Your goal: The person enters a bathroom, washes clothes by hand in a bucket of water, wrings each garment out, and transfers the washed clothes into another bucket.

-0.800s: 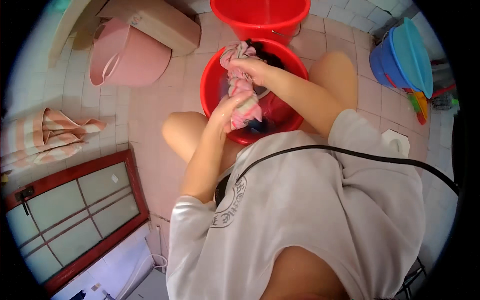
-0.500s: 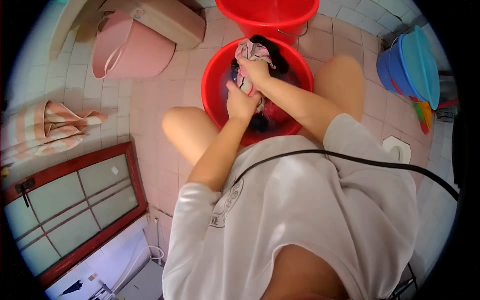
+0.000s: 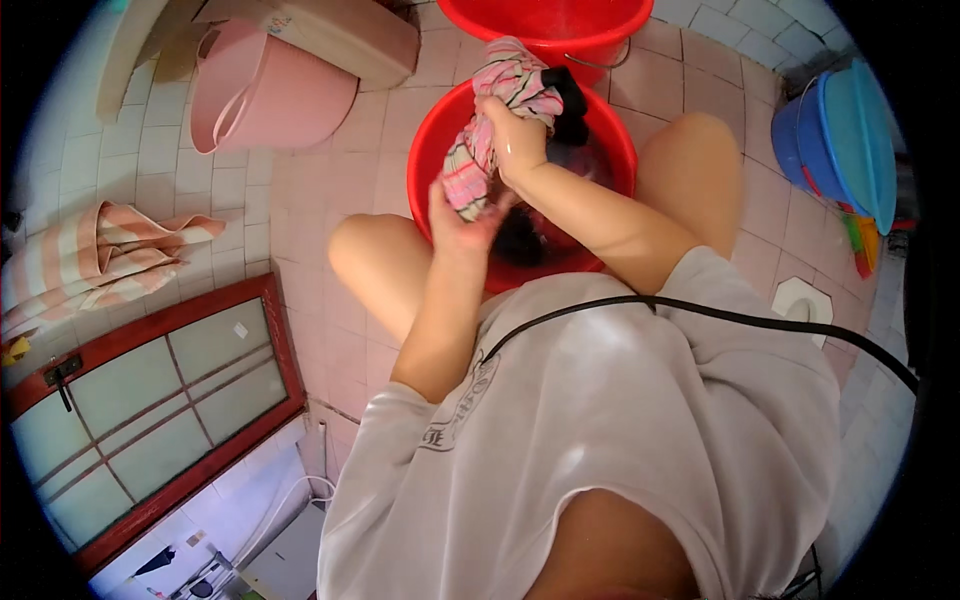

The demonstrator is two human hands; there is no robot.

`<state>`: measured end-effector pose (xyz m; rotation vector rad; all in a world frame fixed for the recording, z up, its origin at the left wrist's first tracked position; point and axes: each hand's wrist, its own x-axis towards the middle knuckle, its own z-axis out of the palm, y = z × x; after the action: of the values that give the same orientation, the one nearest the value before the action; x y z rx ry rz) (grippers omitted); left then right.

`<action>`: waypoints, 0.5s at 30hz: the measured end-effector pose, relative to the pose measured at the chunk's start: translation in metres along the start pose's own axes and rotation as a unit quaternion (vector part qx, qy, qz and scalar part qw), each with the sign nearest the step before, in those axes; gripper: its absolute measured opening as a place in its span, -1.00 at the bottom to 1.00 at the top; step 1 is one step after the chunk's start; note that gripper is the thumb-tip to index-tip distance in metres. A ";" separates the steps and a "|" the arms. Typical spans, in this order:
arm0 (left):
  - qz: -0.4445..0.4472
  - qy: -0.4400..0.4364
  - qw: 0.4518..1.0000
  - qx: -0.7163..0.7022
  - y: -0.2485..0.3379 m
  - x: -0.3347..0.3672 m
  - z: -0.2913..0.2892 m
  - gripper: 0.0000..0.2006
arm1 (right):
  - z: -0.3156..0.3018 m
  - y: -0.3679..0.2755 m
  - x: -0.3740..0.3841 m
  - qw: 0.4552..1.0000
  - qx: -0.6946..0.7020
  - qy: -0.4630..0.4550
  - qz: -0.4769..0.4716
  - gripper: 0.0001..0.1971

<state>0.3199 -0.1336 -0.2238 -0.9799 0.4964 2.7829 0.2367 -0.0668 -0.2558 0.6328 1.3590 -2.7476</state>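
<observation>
A wet pink-and-cream striped cloth with dark lines (image 3: 510, 75), probably a garment, is bunched up over a red basin (image 3: 424, 130). My right hand (image 3: 518, 142) is closed around its middle, the back of the hand upward. At the cloth's lower left end is my left hand (image 3: 462, 225), thumb and fingers to either side of it; the fingertips are blurred. A black part (image 3: 568, 100) hangs at the cloth's right side; whether it belongs to the same piece I cannot tell. Inside the basin a dark cloth (image 3: 518, 238) lies in water, partly hidden by my right forearm.
Behind the basin stands a red bucket (image 3: 550, 35). A pink tub (image 3: 290, 100) and a cardboard box (image 3: 350, 45) are at the far left. Right of me is a blue lidded bucket (image 3: 800, 140). A black cable (image 3: 740, 318) crosses my shirt. A striped towel (image 3: 110, 260) hangs at left.
The striped cloth has risen higher above the basin and spread more into view. My left hand has moved down and left along it, and the right hand has turned slightly, still gripping.
</observation>
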 end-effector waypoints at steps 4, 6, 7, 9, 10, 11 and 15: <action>0.374 0.055 0.903 0.203 0.019 -0.001 0.033 -0.83 | -0.009 -0.017 -0.003 0.980 0.100 -0.022 0.169 -0.80; 0.449 0.014 0.849 0.279 0.007 -0.011 0.055 -0.81 | -0.007 -0.032 -0.011 0.926 0.225 -0.075 0.295 -0.88; 0.514 -0.024 0.782 0.350 0.005 -0.013 0.058 -0.80 | -0.010 -0.031 -0.009 0.926 0.225 -0.075 0.295 -0.88; 0.546 -0.051 0.717 0.430 0.015 -0.004 0.050 -0.81 | -0.015 -0.030 -0.004 0.900 0.190 -0.180 0.348 -0.86; 0.564 -0.105 0.631 0.523 0.018 -0.005 0.050 -0.82 | -0.013 -0.029 -0.003 0.909 0.169 -0.162 0.346 -0.83; 0.570 -0.158 0.532 0.606 0.018 -0.006 0.050 -0.82 | -0.018 -0.030 -0.003 0.909 0.171 -0.158 0.347 -0.83; 0.562 -0.285 0.338 0.699 0.004 -0.021 0.088 -0.82 | -0.038 -0.010 0.015 0.846 0.207 -0.247 0.425 -0.86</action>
<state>0.2840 -0.1068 -0.1447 1.1006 3.1848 1.2242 0.2349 -0.0289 -0.2740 0.3460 0.2434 -2.1830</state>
